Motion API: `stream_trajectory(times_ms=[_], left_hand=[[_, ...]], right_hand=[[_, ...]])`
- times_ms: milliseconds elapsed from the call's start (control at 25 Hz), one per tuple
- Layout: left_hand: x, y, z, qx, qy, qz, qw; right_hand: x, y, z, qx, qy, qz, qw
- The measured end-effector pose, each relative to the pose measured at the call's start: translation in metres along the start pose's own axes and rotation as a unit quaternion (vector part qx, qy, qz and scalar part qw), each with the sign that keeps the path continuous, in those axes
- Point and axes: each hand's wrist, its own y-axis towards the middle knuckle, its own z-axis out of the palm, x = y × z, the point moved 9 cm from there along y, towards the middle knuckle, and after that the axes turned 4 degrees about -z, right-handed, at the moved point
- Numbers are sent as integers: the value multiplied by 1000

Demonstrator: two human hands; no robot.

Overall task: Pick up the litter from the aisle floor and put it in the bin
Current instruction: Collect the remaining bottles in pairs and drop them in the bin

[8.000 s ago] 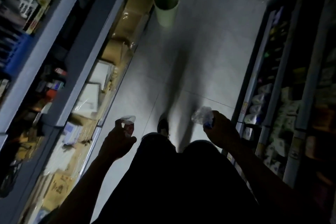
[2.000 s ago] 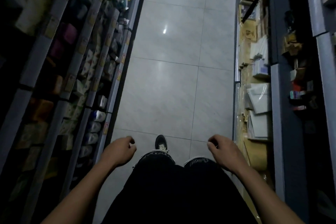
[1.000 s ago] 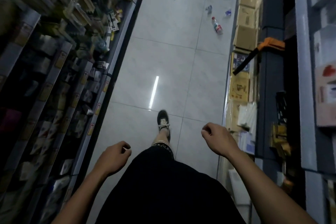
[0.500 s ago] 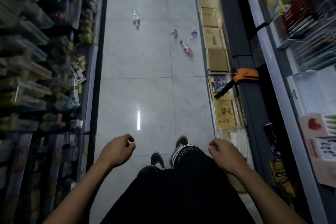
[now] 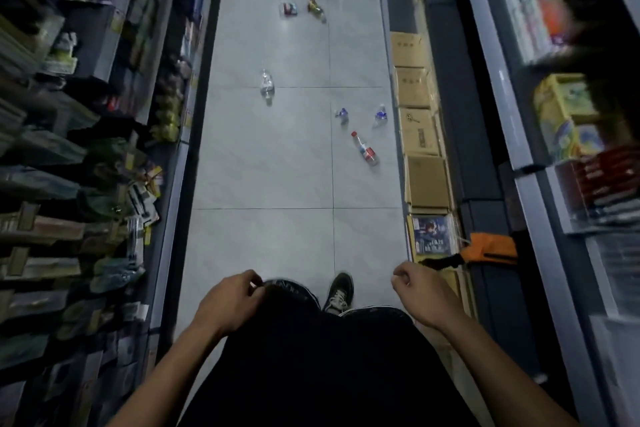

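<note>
Litter is lying ahead: red-capped bottle (image 5: pixel 365 149) pointing its cap back toward the person (long axis slightly diagonal); both hands' fingers (image 5: pixel 250 282) are hanging loosely curled, holding nothing.

shop aisle: stocked shelves (image 5: pixel 114 135) both sides, cartons (image 5: pixel 417 114) along tiled floor (image 5: pixel 263 166).

I count six bits of litter on the floor: two bottles, a clear one (image 5: pixel 267 86) at twelve o'clock and a red-capped one (image 5: pixel 364 148) at one, two crumpled blue-white pieces (image 5: pixel 342 113) (image 5: pixel 380 113), two wrappers (image 5: pixel 289 8) (image 5: pixel 314 6).
</note>
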Motion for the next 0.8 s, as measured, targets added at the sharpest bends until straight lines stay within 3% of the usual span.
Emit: stream_trajectory(times_ms=[400, 600, 800], left_hand=[[15, 163, -135, 8, -65, -87, 994], [-27, 269, -240, 31, -13, -39, 999], [-116, 368, -316, 50, 68, 32, 996]], right_hand=[[139, 246, -111, 27, -44, -37, 998], [179, 300, -146, 22, -12, 7, 1000], [165, 331, -190, -4, 30, 71, 997]])
